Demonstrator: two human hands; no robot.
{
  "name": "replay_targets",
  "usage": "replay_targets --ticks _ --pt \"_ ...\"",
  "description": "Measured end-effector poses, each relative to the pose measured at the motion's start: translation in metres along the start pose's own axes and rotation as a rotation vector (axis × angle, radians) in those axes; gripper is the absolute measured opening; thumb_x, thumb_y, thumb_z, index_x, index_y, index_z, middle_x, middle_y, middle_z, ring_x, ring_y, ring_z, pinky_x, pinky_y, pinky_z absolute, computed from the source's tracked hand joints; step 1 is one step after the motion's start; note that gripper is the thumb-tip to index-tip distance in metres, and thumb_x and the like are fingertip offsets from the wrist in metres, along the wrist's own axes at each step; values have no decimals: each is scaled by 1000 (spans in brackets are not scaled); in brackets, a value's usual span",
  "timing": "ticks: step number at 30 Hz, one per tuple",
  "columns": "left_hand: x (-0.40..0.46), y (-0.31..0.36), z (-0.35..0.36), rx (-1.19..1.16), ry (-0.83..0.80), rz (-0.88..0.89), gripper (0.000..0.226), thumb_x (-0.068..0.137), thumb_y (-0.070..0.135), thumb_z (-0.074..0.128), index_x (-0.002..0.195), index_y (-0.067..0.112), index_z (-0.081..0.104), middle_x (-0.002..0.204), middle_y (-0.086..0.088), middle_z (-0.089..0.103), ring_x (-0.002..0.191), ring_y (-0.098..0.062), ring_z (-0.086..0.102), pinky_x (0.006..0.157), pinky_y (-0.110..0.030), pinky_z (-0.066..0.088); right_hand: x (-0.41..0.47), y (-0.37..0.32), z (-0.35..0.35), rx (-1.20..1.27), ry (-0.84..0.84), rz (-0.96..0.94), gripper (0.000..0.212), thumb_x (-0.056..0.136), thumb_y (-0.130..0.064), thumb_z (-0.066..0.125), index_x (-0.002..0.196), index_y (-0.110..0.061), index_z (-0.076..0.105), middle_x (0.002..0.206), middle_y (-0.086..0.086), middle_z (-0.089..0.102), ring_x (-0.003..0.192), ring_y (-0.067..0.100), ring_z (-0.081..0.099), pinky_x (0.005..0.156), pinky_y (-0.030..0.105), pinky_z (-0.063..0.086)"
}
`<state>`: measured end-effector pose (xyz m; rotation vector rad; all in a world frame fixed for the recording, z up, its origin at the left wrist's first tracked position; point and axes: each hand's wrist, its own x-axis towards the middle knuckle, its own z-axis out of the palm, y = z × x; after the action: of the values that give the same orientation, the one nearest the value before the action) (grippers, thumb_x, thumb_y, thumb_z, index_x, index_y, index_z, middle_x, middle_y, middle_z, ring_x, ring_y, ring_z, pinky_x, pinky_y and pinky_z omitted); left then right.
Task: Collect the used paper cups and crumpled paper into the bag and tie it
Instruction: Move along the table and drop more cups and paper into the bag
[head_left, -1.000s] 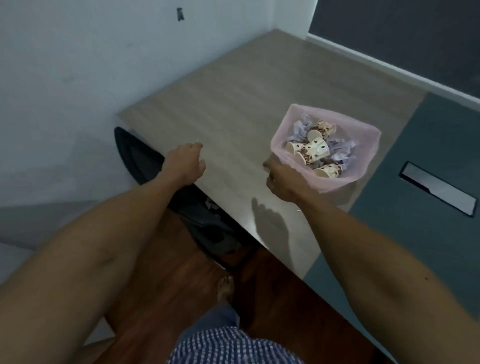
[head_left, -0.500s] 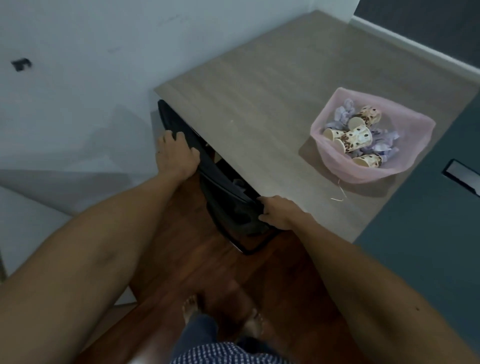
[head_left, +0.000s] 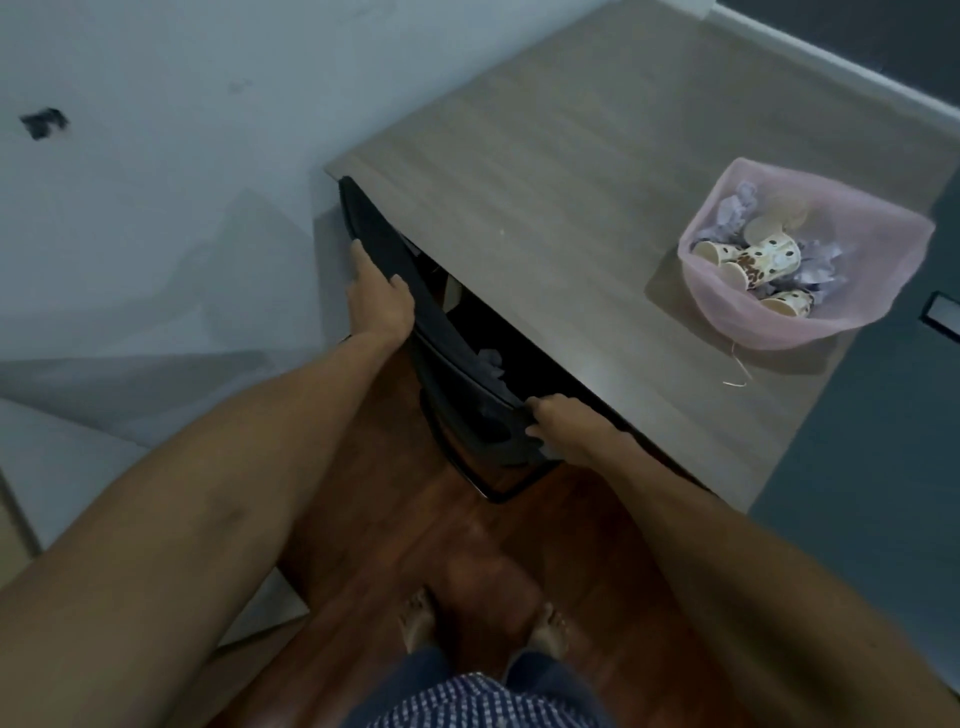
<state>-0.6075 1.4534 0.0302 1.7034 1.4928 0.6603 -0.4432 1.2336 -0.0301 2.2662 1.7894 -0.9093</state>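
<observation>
Nearest to the camera, two bare feet (head_left: 483, 626) are seen on the reddish wooden floor (head_left: 395, 519). Further on, a black chair (head_left: 467, 384) stands pushed under the table (head_left: 545, 171). The top edge of its back is held by both hands: the left hand (head_left: 376, 299) is curled around the far end, and the right hand (head_left: 561, 423) is pinching the near end. On the seat, a piece of crumpled paper (head_left: 491, 358) can be seen, partly hidden by the tabletop.

The step in hand is judged to be the pulling out of the chair, so that this paper can be reached. The chair should be drawn straight back with equal force on both ends, and slowly, so that the paper is not shaken off the seat.

On the table, well apart from the hands, the pink bag (head_left: 810, 312) stands open and not yet tied. Paper cups (head_left: 753, 260) and more paper are already inside. A thin string (head_left: 737, 369) lies just beside it. Beyond are a pale wall (head_left: 156, 156) and grey flooring (head_left: 857, 467).
</observation>
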Motion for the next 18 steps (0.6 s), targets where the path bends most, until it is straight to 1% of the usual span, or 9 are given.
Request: replay_targets --ticks 2,4,6,8,11,12,14,16,18 --pt "20 -12 -18 13 -23 22 68 108 19 43 163 13 5 162 -14 34 143 -31 41 118 -33 32 10 -26 4 6 7 -31 33 105 -25 54 132 -6 52 107 14 64 86 30 63 73 46 55" --pt "40 -26 -37 34 -50 96 60 107 19 43 161 10 18 157 -12 41 138 -28 45 114 -29 35 23 -52 8 0 7 -78 27 105 -24 54 126 -7 53 105 14 63 85 31 63 67 43 52" --pt "62 -41 -55 36 -79 171 52 107 18 44 156 12 31 148 -8 49 126 -22 52 105 -23 38 38 -77 12 -31 -12 -135 22 106 -25 51 119 -8 54 107 14 62 86 31 62 62 39 44" --pt "85 -54 -72 48 -118 187 52 105 23 46 155 14 34 145 -6 52 121 -19 54 105 -27 42 54 -101 15 -55 -8 -161 24 106 -26 51 117 -5 54 111 16 60 88 33 62 63 36 40" --pt "116 -69 -96 79 -163 196 59 104 28 49 158 14 31 152 -6 49 129 -21 52 112 -33 42 78 -139 20 -62 36 -166 30 105 -32 52 113 -3 54 106 18 64 89 35 66 65 36 45" --pt "125 -73 -103 77 -171 208 59 104 28 51 158 15 32 151 -6 50 129 -20 52 111 -32 43 86 -152 19 -45 32 -151 31 105 -33 51 114 -3 55 106 18 65 92 35 66 68 36 45" --pt "139 -78 -117 56 -184 245 53 102 26 53 154 18 41 142 -3 58 122 -18 57 103 -27 46 98 -177 16 -31 11 -142 32 106 -33 50 116 -3 56 106 17 64 96 35 64 75 34 38" --pt "151 -85 -129 34 -200 272 49 101 25 55 149 20 47 134 0 63 117 -17 61 99 -25 48 108 -198 15 -46 4 -183 35 106 -34 49 115 -1 55 105 18 65 93 33 63 74 31 31" --pt "162 -90 -141 24 -217 290 48 100 23 57 147 21 50 132 2 64 115 -15 61 101 -26 49 117 -217 16 -14 6 -227 35 105 -36 52 111 -2 55 103 19 64 87 30 59 71 33 36"
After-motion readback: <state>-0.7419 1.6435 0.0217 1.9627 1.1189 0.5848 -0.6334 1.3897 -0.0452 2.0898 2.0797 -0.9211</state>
